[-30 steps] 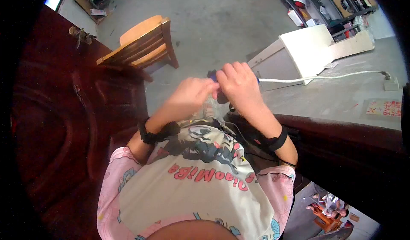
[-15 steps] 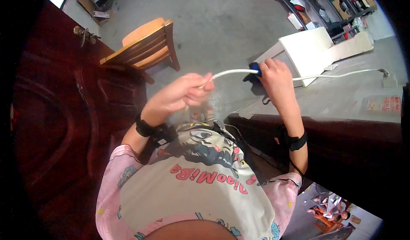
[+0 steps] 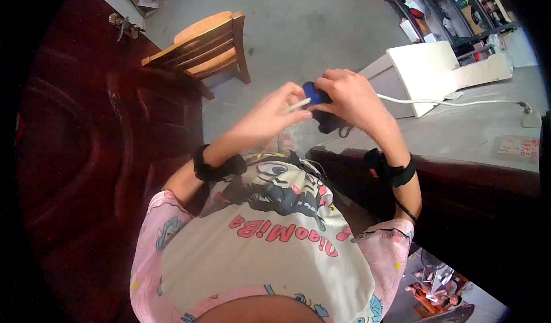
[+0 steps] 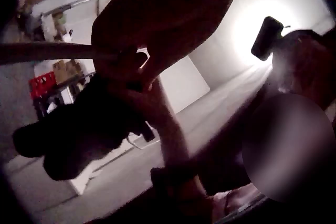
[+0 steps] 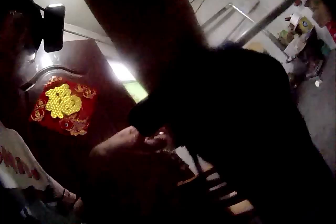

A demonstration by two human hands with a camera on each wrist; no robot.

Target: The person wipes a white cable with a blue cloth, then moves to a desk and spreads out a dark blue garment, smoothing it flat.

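Observation:
A white cable (image 3: 447, 101) runs from the right into my right hand (image 3: 359, 99) and comes out between both hands. My right hand grips a blue-and-black bundle (image 3: 328, 122) around the cable; its black part hangs below the fingers with a small loop. I cannot tell what the bundle is. Close beside it, my left hand (image 3: 267, 116) holds the cable between thumb and fingers, fingertips right at the blue part. The left wrist view shows the bundle (image 4: 79, 129) as a dark lumpy outline near both hands. In the right wrist view, a dark shape hides most of the work.
The cable leads to a socket (image 3: 531, 118) at the right. A wooden chair (image 3: 212, 47) and dark red door (image 3: 86, 128) stand left. A white cabinet (image 3: 427, 73) and loaded shelves (image 3: 459, 13) are at the right. People appear far off at lower right.
Both hands came together a second ago, then spread apart with a length of cable between them. Now they have closed in again, the left moving right and the right moving left.

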